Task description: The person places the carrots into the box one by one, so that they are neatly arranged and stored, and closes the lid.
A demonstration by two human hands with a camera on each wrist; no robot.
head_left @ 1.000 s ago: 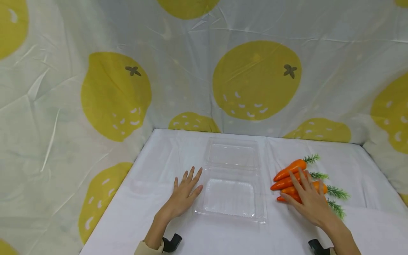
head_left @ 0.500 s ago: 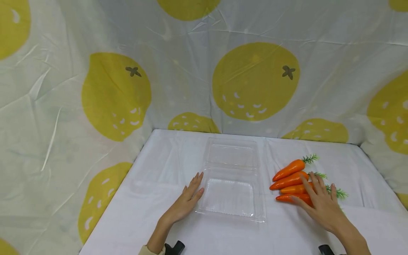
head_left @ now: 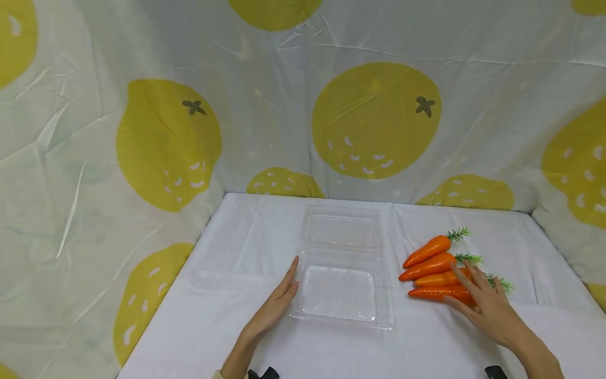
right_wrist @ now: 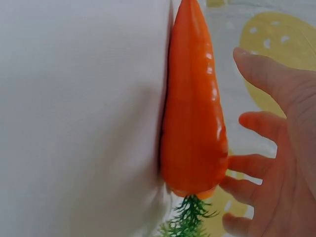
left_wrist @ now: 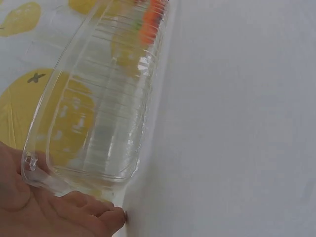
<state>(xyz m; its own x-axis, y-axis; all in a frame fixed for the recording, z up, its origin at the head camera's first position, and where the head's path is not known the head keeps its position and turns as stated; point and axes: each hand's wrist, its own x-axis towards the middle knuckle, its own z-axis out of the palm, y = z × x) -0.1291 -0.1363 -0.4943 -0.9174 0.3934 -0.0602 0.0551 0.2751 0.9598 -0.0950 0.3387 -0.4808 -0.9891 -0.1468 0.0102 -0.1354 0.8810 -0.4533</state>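
Note:
A clear plastic clamshell container (head_left: 338,319) lies unfolded on the white cloth, its lid (head_left: 342,227) laid back on the far side. My left hand (head_left: 273,309) stands on edge along the container's left side, fingers extended. In the left wrist view, that hand (left_wrist: 54,215) is close against the container's end (left_wrist: 94,123); contact is hard to tell. On the right, several orange carrots with green tops lie side by side. My right hand (head_left: 494,316) hovers over the thick end of the nearest carrot (head_left: 437,293), fingers spread. The right wrist view shows this carrot (right_wrist: 193,113) beside the loose fingers, ungripped.
The white-covered table (head_left: 227,300) meets a lemon-print curtain (head_left: 265,121) at its back and sides. Between the container and the carrots runs a strip of white cloth. The farthest carrot (head_left: 428,251) points its leafy top to the back right.
My right hand has drawn back rightward and toward me, uncovering more of the carrots. My left hand has turned onto its edge beside the container, fingers drawn together. Container and carrots look unmoved.

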